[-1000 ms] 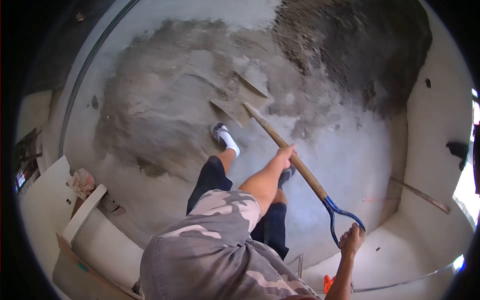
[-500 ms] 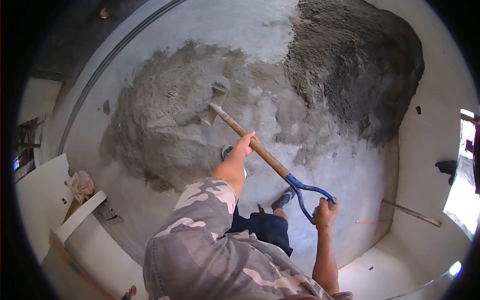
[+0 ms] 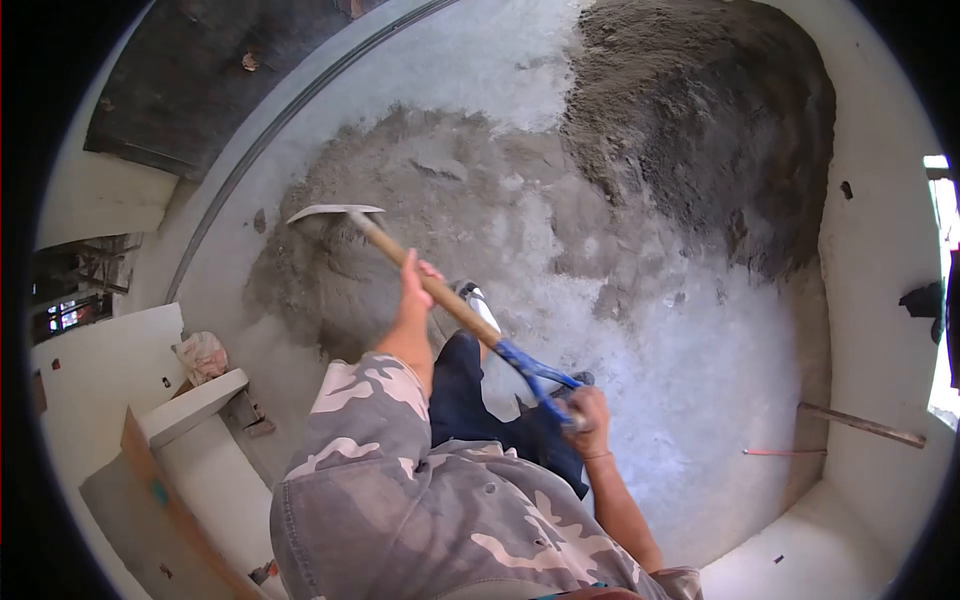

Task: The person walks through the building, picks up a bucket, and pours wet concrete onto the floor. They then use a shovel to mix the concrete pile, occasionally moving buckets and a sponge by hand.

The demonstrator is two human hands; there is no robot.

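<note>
A shovel [image 3: 455, 305] with a wooden shaft and a blue forked handle slants across the middle of the view. My left hand [image 3: 417, 277] is closed round the upper shaft, not far from the blade. At the other end, my right hand [image 3: 588, 415] grips the blue handle. The metal blade [image 3: 335, 210] looks thin, seen nearly edge-on, over the left part of a spread grey mix [image 3: 400, 180]. Whether the blade carries any mix is hard to tell.
A large dark heap [image 3: 710, 130] lies against the wall at the upper right. My shoe [image 3: 480, 304] stands beside the mix. A plastic bag [image 3: 202, 356] sits on the left by white blocks. A wooden stick [image 3: 862, 425] leans at the right wall.
The shovel and both hands have moved left and the blade has turned. My right hand has come closer to my body. The view has shifted slightly.
</note>
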